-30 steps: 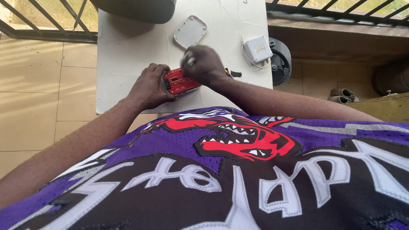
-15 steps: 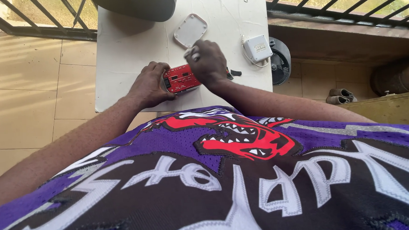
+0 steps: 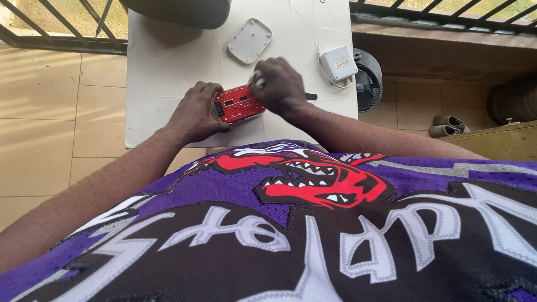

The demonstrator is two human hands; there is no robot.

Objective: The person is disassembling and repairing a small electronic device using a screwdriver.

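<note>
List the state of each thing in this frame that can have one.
Red circuit board device: cover off, board exposed, steadied on the table.
White cover: removed, lying apart on the white table.
Left hand: grip closed on the device's left end.
Right hand: fist closed around a tool, over the device's right end.
White adapter box: cable attached, untouched.
</note>
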